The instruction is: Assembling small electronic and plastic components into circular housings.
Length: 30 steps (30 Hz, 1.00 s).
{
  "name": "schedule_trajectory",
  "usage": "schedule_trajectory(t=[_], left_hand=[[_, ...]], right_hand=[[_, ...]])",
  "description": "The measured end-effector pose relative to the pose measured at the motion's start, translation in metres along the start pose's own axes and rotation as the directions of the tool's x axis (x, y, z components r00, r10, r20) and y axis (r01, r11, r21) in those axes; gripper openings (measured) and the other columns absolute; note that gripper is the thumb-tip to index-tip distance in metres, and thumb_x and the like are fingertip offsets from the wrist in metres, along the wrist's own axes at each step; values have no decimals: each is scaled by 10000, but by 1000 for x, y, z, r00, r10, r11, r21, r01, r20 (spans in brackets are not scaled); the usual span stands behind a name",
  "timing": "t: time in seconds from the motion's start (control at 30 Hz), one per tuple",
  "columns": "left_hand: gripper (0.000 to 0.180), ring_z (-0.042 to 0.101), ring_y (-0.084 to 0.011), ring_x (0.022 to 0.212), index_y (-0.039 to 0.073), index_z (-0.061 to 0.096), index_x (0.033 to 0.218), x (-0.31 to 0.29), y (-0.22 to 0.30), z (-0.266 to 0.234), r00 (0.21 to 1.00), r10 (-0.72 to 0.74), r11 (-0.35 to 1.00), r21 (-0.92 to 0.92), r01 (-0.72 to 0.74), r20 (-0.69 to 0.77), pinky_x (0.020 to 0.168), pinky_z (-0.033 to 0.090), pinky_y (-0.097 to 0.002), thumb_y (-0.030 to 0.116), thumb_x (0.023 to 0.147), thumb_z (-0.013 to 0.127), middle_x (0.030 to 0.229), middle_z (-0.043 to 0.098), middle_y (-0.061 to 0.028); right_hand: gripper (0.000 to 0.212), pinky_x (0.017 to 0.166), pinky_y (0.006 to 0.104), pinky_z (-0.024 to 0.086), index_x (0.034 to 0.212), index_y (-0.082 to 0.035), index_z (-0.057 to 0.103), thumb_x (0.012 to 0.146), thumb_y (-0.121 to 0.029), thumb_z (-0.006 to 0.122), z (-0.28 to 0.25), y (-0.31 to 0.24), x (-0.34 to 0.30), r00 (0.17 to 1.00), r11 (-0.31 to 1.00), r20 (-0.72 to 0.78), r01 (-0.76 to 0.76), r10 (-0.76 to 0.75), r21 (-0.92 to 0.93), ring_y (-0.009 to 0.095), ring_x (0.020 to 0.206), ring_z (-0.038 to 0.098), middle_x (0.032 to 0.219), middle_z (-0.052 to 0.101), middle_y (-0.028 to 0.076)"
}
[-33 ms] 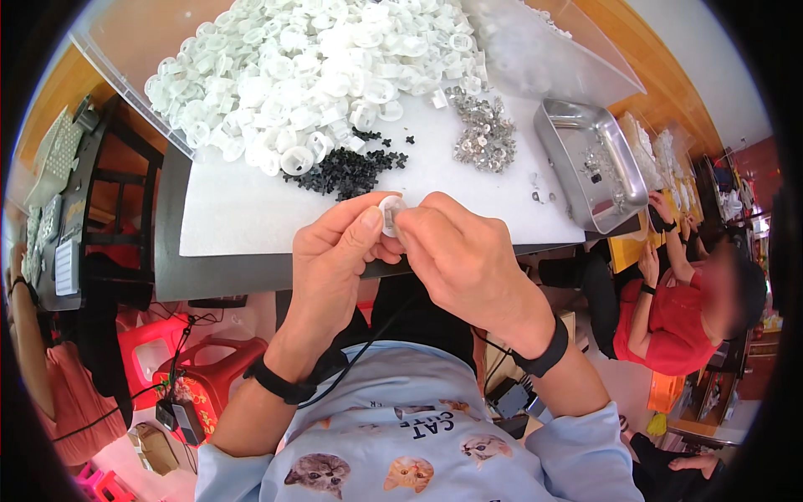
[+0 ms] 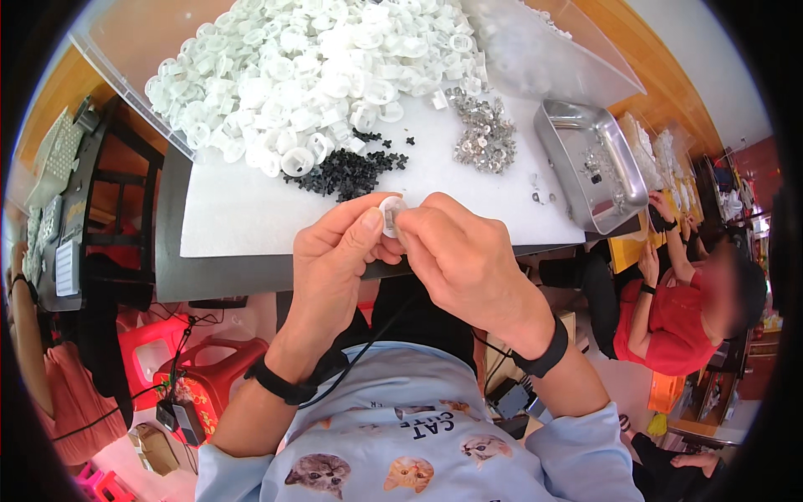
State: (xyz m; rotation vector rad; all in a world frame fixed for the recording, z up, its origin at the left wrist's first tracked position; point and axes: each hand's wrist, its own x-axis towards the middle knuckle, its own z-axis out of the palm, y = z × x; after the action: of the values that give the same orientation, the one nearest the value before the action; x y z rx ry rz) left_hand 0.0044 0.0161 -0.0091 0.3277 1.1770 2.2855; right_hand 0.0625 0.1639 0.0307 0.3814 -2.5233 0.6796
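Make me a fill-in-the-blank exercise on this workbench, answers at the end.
1. The left hand grips the round piece between its fingers and its ____.
2. The tiny parts heaped just beyond the hands are coloured ____.
3. Seen by the wearer, the metal tray stands to the ____ of the silvery parts.
4. Compared with the tiny parts, the heap of white pieces is ____.

Answers: thumb; black; right; larger

Scene brightly lit. Heap of translucent white round plastic parts (image 2: 335, 71) nearly washed out at centre. Glare thrown off rectangular silver metal tray (image 2: 609, 201). Bare left hand (image 2: 330, 251), right hand (image 2: 468, 259) sharply rendered. Straight edges bent toward dark, blue-fringed rim. Face (image 2: 721, 289) of person in red shirt (image 2: 669, 330) blurred.
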Motion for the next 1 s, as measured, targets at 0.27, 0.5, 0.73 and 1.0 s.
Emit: schedule_trajectory(t=[0.27, 0.5, 0.73, 1.0], left_hand=[[293, 598, -110, 811, -38, 596, 1166, -4, -1, 5, 998, 27, 998, 60, -23, -62, 748, 499, -242, 157, 953, 550, 931, 646, -70], [282, 585, -109, 844, -37, 595, 1175, -5, -8, 4, 983, 171, 971, 180, -156, -73, 769, 487, -237, 126, 948, 553, 1004, 612, -65], [277, 576, -103, 846, -33, 597, 1177, -6, -9, 4, 974, 211, 959, 209, -192, -77, 774, 486, -238, 114, 948, 549, 1045, 599, -64], [275, 574, -105, 876, -30, 594, 1188, -8, -13, 5, 955, 283, 926, 284, -249, -87, 776, 495, -236, 86, 942, 548, 1076, 591, -75]], right_hand=[[71, 495, 369, 457, 847, -41, 529, 828, -47, 597, 11, -2, -1, 972, 943, -39, -215, 232, 254, 289, 588, 580, 736, 562, 89], [68, 547, 356, 456, 846, -17, 521, 828, -18, 587, 17, -6, 2, 906, 762, 54, -384, 419, 522, 293, 627, 581, 753, 567, 120], [51, 554, 350, 447, 844, -5, 515, 835, 4, 564, 20, -6, 0, 905, 709, 50, -365, 423, 603, 271, 618, 571, 742, 556, 128], [66, 544, 372, 425, 821, -9, 491, 837, 1, 554, 14, -8, 1, 905, 736, 80, -389, 418, 555, 297, 608, 538, 718, 526, 132]])
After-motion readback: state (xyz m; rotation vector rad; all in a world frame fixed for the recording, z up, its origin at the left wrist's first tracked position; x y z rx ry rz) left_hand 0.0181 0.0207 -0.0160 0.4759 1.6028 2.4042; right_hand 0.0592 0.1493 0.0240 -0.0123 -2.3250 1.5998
